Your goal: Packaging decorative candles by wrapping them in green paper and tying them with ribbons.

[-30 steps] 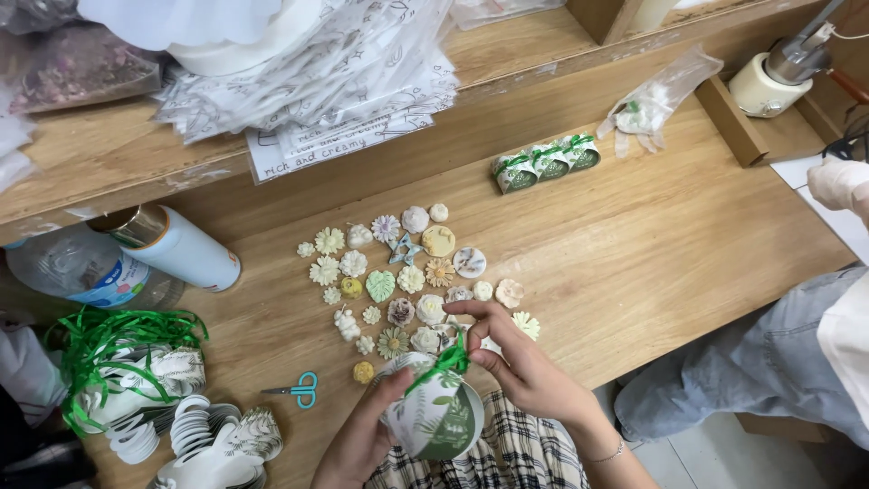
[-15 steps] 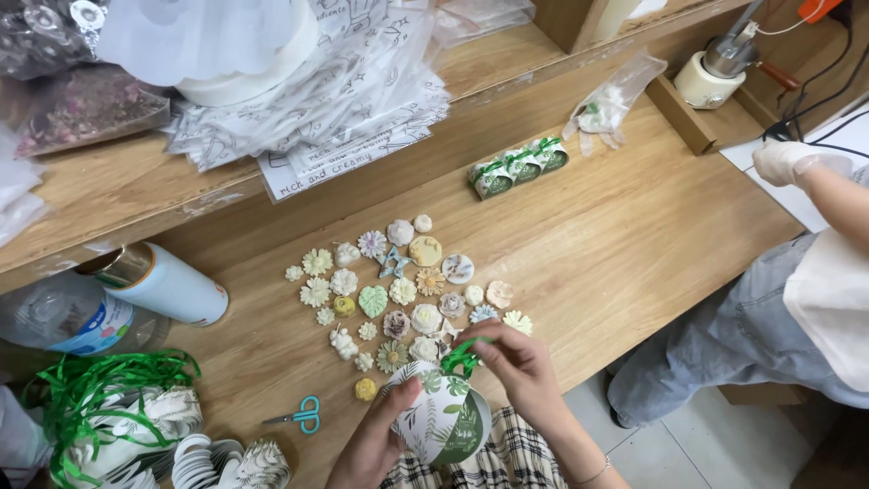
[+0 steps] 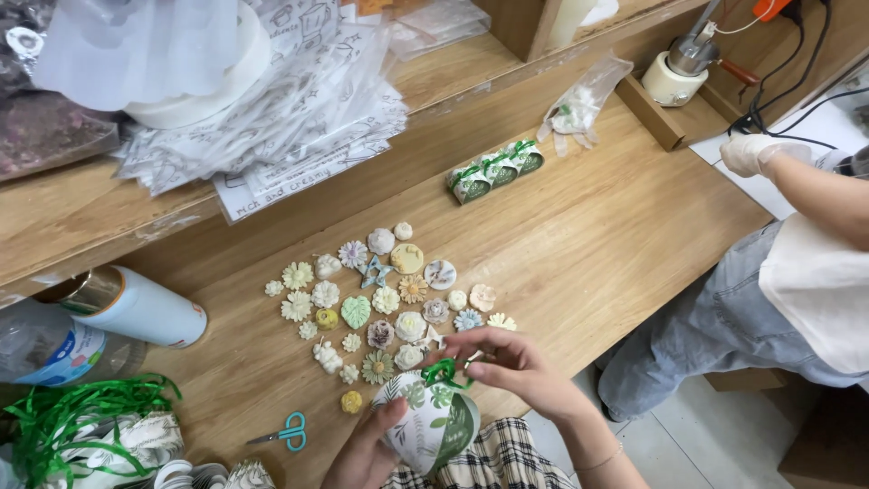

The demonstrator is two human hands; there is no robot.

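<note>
Green ribbon (image 3: 441,372) sits pinched between the fingertips of your right hand (image 3: 516,371), fingers closed on the little bow at the top of the round leaf-printed package (image 3: 424,421). Your left hand (image 3: 369,448) cups that package from below, thumb on its side, at the near edge of the wooden table (image 3: 615,226), over your checked lap.

Pull the bow too hard and the knot may slip or the ribbon slide off the curved top; your left-hand grip looks light, so the package could roll out toward your lap.

Just beyond your knuckles lies a spread of small moulded flower pieces (image 3: 385,303), the nearest almost touching your right fingers; a stray sweep of the wrist could scatter them. To the left, small blue-handled scissors (image 3: 288,433) lie near, and a tangle of loose green ribbon (image 3: 77,412) sits further left. Three finished packages (image 3: 495,169) rest well apart. A co-worker's gloved hand (image 3: 756,154) works at far right.
</note>
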